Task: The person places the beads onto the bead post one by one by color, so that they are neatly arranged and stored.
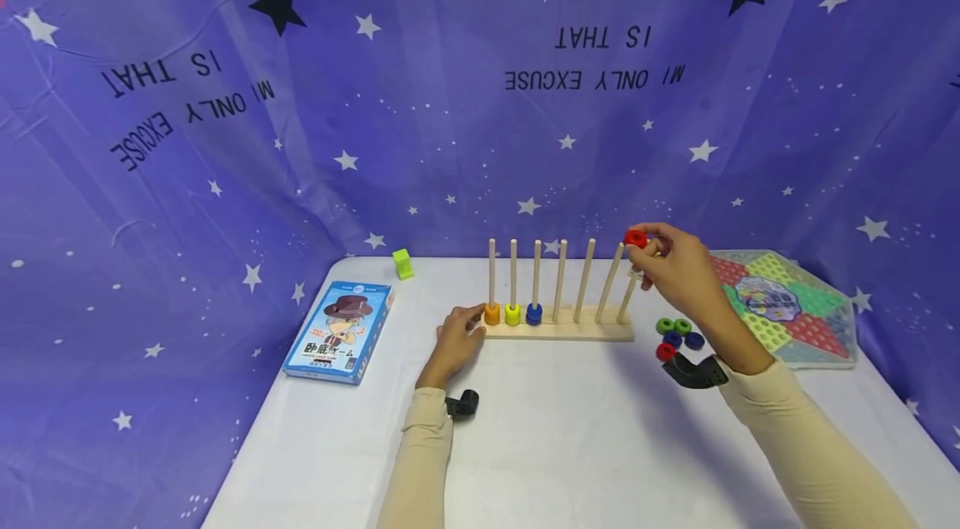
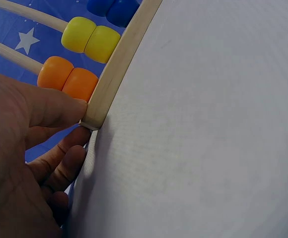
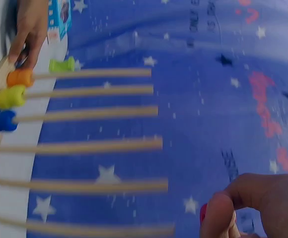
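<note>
A wooden peg rack [image 1: 558, 332] stands on the white table, its upright pegs in a row. Pairs of orange beads [image 2: 79, 83], yellow beads [image 2: 92, 39] and blue beads [image 1: 534, 314] sit at the bottom of the first three pegs from the left. My left hand [image 1: 459, 341] pinches the rack's left end, thumb on the wooden base beside the orange beads. Up at the tops of the rightmost pegs, my right hand [image 1: 681, 266] pinches a red bead [image 1: 636, 238] between thumb and fingers. In the right wrist view that bead is mostly hidden behind the fingers.
Loose green beads [image 1: 673, 326], blue beads [image 1: 694, 341] and a red bead [image 1: 666, 352] lie right of the rack. Beyond them is a Chinese checkers box [image 1: 780, 304]. A blue card-game box [image 1: 341, 333] and a lime-green block [image 1: 402, 264] are at the left. Purple cloth hangs behind.
</note>
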`<state>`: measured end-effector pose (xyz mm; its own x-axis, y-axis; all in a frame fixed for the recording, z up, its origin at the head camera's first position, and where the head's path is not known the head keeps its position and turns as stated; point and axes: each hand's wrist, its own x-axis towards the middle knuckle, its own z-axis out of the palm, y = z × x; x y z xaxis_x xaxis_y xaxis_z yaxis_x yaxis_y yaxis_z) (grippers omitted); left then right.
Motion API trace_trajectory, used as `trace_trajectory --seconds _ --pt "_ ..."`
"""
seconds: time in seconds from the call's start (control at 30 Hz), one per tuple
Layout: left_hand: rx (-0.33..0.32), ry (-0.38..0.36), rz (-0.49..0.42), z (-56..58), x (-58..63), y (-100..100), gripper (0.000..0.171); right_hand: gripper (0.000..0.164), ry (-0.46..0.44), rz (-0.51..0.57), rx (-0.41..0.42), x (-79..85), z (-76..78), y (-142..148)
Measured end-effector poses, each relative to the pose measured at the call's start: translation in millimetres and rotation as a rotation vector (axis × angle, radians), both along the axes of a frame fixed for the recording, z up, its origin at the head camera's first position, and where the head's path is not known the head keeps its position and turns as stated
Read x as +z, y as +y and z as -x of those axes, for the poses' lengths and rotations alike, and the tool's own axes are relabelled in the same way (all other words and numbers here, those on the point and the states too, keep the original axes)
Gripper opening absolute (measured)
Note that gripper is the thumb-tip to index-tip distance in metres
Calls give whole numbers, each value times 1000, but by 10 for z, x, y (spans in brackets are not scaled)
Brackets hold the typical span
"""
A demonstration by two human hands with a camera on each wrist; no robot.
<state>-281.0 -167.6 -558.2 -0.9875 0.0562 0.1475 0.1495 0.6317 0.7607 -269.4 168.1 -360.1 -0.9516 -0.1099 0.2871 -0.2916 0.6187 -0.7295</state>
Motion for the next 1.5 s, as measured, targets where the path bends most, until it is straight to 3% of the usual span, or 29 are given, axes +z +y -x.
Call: trace_trajectory --seconds 0.13,0.23,0.5,0.87,1.07,1.23,1.5 --pt "-2 10 2 2 -5 1 44 39 -38 25 120 81 92 -287" --pt "-2 15 3 3 -3 2 44 41 -79 39 165 81 165 -447" --pt "-2 18 10 -4 5 -1 43 38 -100 13 190 30 298 -651" --pt "-4 30 5 -6 -28 -11 44 37 -144 -16 195 -9 328 -721" --pt "-1 23 9 8 -21 -3 44 47 -118 -15 198 -7 282 -657" --pt "-7 29 7 1 -11 1 44 46 -96 20 178 5 178 -468" --pt "6 15 3 -4 -11 -1 44 44 -51 90 32 -135 -71 71"
